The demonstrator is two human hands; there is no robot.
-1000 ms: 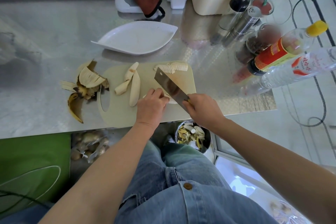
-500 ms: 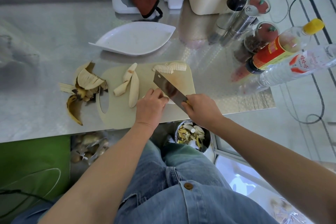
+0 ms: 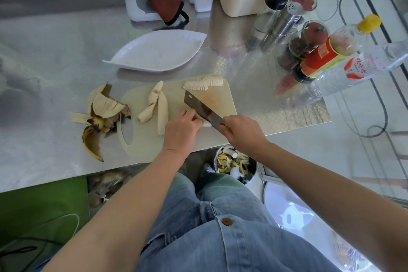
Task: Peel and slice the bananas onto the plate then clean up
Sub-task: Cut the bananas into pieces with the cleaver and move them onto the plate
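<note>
On the pale cutting board my left hand holds down a peeled banana, mostly hidden under my fingers. My right hand grips the handle of a cleaver whose blade rests across that banana. Peeled bananas lie at the board's middle. A row of banana slices sits at the board's far edge. The white leaf-shaped plate stands beyond the board with nothing on it. Banana peels lie left of the board.
Bottles, spice jars and shakers crowd the right of the steel table. A cream bin and a red cloth on a white box stand at the back. A waste bucket with peels stands below the table's edge.
The cleaver and both hands stay at the near right of the board, shifting only slightly. Nothing else on the table moved.
</note>
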